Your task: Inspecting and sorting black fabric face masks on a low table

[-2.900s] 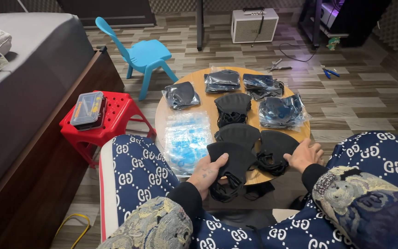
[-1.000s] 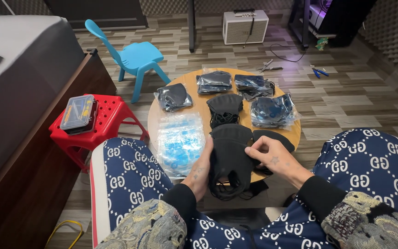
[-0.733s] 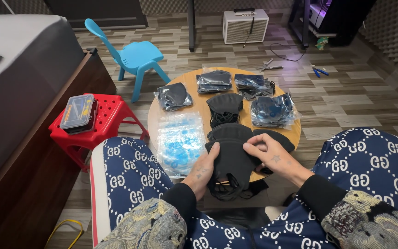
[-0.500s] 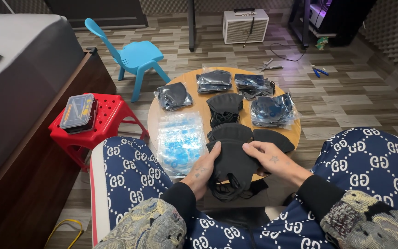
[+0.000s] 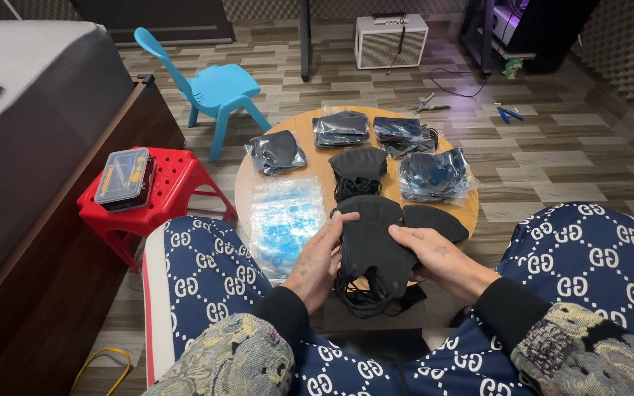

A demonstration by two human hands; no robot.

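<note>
Right hand [image 5: 434, 257] back on black mask stack [image 5: 372, 246], off earlier fingertip pinch; left hand [image 5: 321, 257] still at stack's left edge. Both grips clasp stack at 6 o'clock rim of round table [image 5: 310, 158]. Clear bags of black masks [image 5: 340, 128] at 12 o'clock; one at 3 o'clock holds masks [image 5: 433, 174]. Empty clear bags [image 5: 284, 220] at 8 o'clock. Compartment box [image 5: 124, 176] on red stool [image 5: 170, 194].

I am looking into a room in a home: wood-pattern plank floor [image 5: 552, 158], a grey bed [image 5: 31, 139] along the left, a blue child's chair [image 5: 210, 84], a red plastic stool [image 5: 163, 194], a small amplifier [image 5: 390, 40], and a low round wooden table [image 5: 317, 172].
</note>
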